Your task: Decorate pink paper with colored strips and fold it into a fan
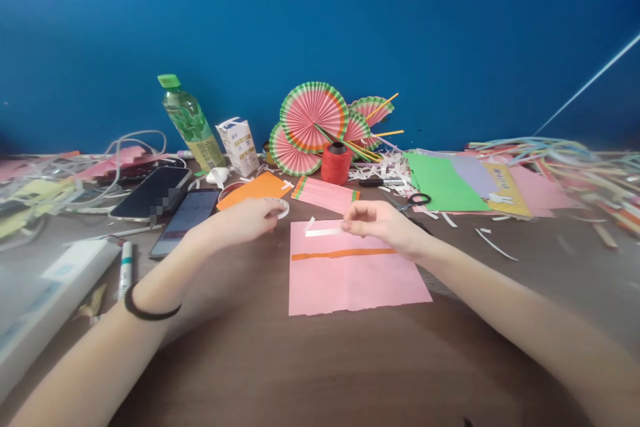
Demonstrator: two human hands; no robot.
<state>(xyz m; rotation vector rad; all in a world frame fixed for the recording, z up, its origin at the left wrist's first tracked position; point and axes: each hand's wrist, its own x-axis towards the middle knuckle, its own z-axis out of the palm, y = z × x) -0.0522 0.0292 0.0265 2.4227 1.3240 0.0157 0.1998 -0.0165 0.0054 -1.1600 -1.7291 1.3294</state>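
Note:
My left hand (253, 219) is closed on a small roll of white tape (284, 209), its rim showing past my fingertips. It hovers left of a pink paper sheet (345, 287) that lies flat on the table. Over the top part of that sheet, my right hand (373, 221) pinches the right end of a short white strip (323, 233), which looks like tape. Whether the strip touches the paper I cannot tell. Across the sheet, below the strip, runs an orange band (330, 255). Another small white strip (309, 224) sits at the sheet's top edge.
Behind the sheet are a pleated pink strip (325, 194), a red thread spool (335, 165) and round paper fans (314, 117). Scissors (418, 200) and green paper (443, 183) lie right. Phones (185, 220), a marker (125, 269), a carton (239, 147) and a bottle (193, 127) are left.

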